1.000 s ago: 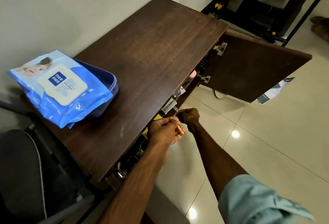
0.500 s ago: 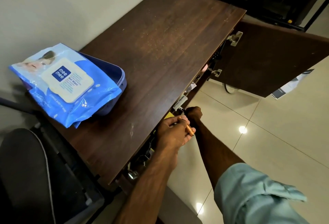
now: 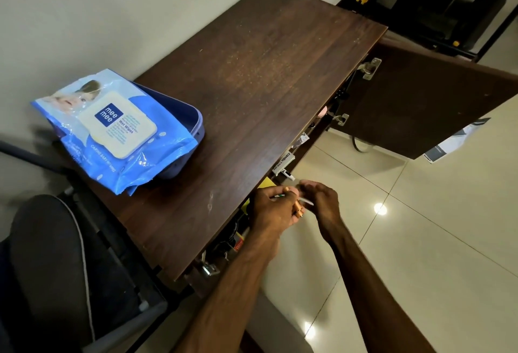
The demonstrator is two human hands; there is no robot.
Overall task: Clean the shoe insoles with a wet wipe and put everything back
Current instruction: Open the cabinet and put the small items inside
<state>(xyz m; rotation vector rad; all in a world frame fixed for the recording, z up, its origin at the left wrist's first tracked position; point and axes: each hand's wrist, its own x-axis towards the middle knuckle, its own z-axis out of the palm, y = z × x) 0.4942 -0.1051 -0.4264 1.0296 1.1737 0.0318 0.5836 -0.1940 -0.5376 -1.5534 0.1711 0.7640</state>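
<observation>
Well apart from the wet wipes pack (image 3: 117, 128), left grip (image 3: 273, 208) clasps a copper tube (image 3: 298, 210); right grip (image 3: 321, 201), cannot tell.

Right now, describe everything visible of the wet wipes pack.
The wet wipes pack is a soft pouch of crinkled blue film with a printed picture and a cream flip lid, shut, printed mee mee Wet Wipes. It lies tilted across a blue plastic tub on the brown cabinet top beside the wall, its near end overhanging the tub.

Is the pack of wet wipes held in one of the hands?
No, the pack of wet wipes lies on a blue tray on the cabinet top, apart from the left hand and the right hand.
</observation>
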